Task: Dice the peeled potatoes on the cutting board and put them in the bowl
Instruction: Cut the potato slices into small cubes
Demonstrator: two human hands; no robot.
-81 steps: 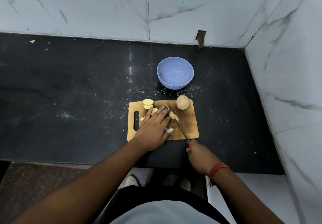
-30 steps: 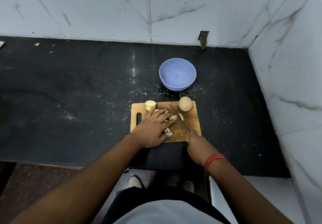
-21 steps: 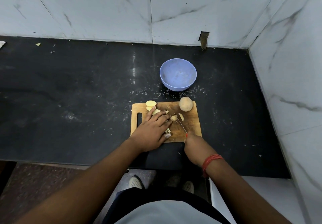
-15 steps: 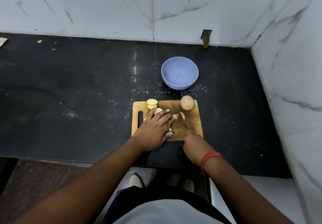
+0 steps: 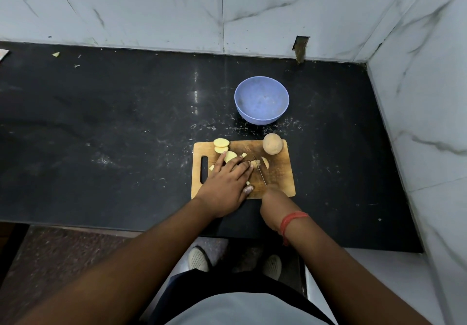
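Head view: knife (image 5: 260,172) blade lengthwise on cutting board (image 5: 278,173), tip toward bowl (image 5: 261,100).

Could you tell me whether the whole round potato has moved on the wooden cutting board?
No: the whole round potato remains at the wooden cutting board's far right corner.

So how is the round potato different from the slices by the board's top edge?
The round potato is whole and ball-shaped; the slices are flat, cut discs. The potato looks tan and dull; the slices are paler yellow. The potato sits at the board's far right corner, the slices toward its far left. Both lie on the board, untouched.
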